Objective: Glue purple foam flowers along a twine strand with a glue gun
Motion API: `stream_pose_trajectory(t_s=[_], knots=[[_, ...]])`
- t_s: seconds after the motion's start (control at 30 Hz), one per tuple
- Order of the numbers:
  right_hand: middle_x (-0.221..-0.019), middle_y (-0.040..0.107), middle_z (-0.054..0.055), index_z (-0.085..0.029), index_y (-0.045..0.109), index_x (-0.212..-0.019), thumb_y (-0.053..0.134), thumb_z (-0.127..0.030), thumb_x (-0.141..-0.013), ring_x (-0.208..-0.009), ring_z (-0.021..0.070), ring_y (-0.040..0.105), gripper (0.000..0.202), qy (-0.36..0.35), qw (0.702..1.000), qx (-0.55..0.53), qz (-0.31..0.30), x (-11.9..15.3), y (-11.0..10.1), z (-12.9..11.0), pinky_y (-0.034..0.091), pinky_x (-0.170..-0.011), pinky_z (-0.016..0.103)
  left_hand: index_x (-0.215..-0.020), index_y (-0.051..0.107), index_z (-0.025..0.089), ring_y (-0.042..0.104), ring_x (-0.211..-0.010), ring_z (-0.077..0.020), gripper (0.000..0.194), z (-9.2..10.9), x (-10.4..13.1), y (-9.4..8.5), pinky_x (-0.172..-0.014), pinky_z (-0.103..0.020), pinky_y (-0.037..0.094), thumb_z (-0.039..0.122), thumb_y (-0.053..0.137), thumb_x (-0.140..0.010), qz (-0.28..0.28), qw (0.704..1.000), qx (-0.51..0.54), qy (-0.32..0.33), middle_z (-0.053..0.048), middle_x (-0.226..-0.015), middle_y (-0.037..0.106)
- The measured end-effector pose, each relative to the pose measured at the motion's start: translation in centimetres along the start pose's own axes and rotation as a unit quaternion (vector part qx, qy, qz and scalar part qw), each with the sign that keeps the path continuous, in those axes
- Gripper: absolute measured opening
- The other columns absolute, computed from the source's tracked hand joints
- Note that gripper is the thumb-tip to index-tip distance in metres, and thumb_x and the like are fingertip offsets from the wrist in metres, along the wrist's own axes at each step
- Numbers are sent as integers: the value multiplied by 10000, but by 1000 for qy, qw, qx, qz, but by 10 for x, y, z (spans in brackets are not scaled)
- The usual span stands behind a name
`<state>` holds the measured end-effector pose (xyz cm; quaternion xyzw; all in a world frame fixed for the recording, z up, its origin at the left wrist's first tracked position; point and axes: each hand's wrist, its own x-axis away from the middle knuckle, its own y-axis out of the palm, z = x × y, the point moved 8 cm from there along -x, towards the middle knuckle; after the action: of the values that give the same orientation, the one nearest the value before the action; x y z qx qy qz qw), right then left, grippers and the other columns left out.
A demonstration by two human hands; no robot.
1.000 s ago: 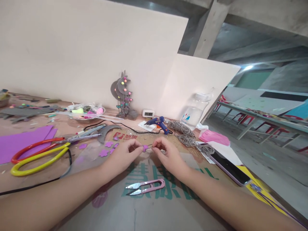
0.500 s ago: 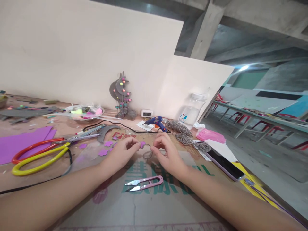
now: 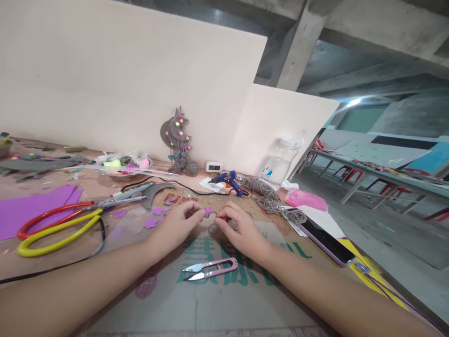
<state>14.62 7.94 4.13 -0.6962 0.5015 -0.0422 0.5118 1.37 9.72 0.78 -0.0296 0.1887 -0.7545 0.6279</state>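
Between the thumb and fingers of my left hand (image 3: pixel 184 222) is a small purple foam piece (image 3: pixel 208 212). My right hand (image 3: pixel 236 227) is just to its right, fingertips pinched on a thin grey cord (image 3: pixel 212 229) that loops down between the hands. Where the cord meets the purple piece is too small to make out. Pink-handled thread snips (image 3: pixel 219 267) lie on the cardboard (image 3: pixel 168 299) below the hands. Several purple flower cutouts (image 3: pixel 150 223) rest left of my left hand.
Red and yellow handled scissors (image 3: pixel 59 234) and purple sheets (image 3: pixel 35 208) lie left. Behind are a decorated grey moon (image 3: pixel 173 133), a small clock (image 3: pixel 213 166), a blue glue gun (image 3: pixel 229 180) and a clear jar (image 3: pixel 278 161). Grey cord bundles (image 3: pixel 268 194) and a phone (image 3: pixel 328 241) are right.
My right hand has shifted slightly left, closer to the purple piece, and its fingers have curled in more. My left hand has barely moved.
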Motion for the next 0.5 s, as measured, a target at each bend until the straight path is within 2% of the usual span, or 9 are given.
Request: stream_pose_trajectory(t_s=[0.2, 0.3, 0.4, 0.5], knots=[[-778, 550, 25, -169, 606, -704, 452, -258, -898, -770, 125, 536, 263, -10, 999, -9, -33, -1, 4, -2, 413, -728, 249, -751, 538, 175, 460, -632, -110, 240, -2, 0, 1, -584, -225, 346, 395, 479, -826, -5, 1000, 9, -14, 36, -659, 495], [-814, 593, 35, -171, 664, -762, 485, -238, -879, -806, 130, 561, 224, 2, 999, -36, -41, -2, 6, -1, 421, -771, 250, -760, 550, 171, 468, -630, -113, 233, -1, 1, 1, -593, -230, 357, 386, 485, -823, -10, 1000, 4, -11, 33, -662, 506], [-850, 621, 47, -167, 701, -864, 542, -220, -836, -820, 140, 583, 170, 51, 994, -89, -49, -2, 9, 6, 434, -788, 255, -778, 572, 170, 479, -649, -119, 238, 0, 0, 1, -604, -234, 364, 386, 484, -825, -6, 1000, -11, 0, 24, -685, 528], [-860, 637, 56, -145, 706, -881, 573, -241, -800, -790, 146, 597, 183, 121, 978, -159, -55, -1, 14, 14, 451, -755, 255, -795, 581, 170, 500, -676, -128, 253, 1, 1, 2, -620, -236, 375, 401, 482, -825, -10, 1000, -20, 7, 15, -716, 553]])
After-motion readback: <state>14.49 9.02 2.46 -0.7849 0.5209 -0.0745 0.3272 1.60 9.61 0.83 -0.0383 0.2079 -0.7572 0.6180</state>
